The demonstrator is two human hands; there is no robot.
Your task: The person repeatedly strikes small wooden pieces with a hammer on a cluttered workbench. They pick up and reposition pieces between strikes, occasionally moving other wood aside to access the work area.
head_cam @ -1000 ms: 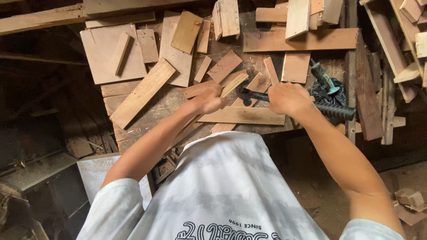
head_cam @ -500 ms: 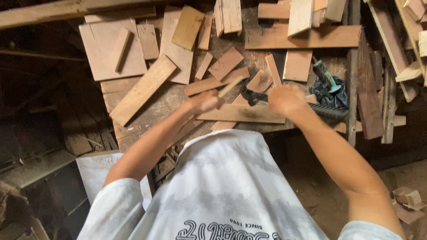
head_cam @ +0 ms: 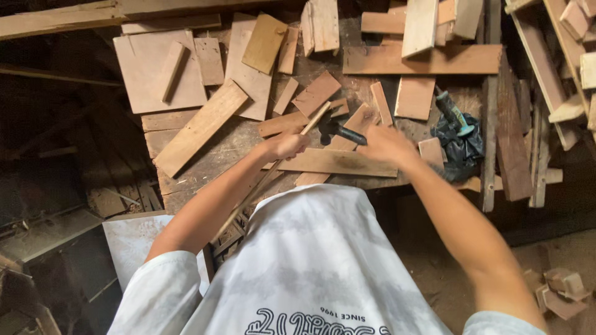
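A thin wooden stick (head_cam: 273,170) is gripped in the closed left hand (head_cam: 287,146), its upper end slanting up past the knuckles toward the hammer head. A dark hammer (head_cam: 338,130) is clasped by the right hand (head_cam: 386,144), its head lying between the two hands. A flat wooden slat (head_cam: 338,162) lies just below both hands on the workbench (head_cam: 211,152).
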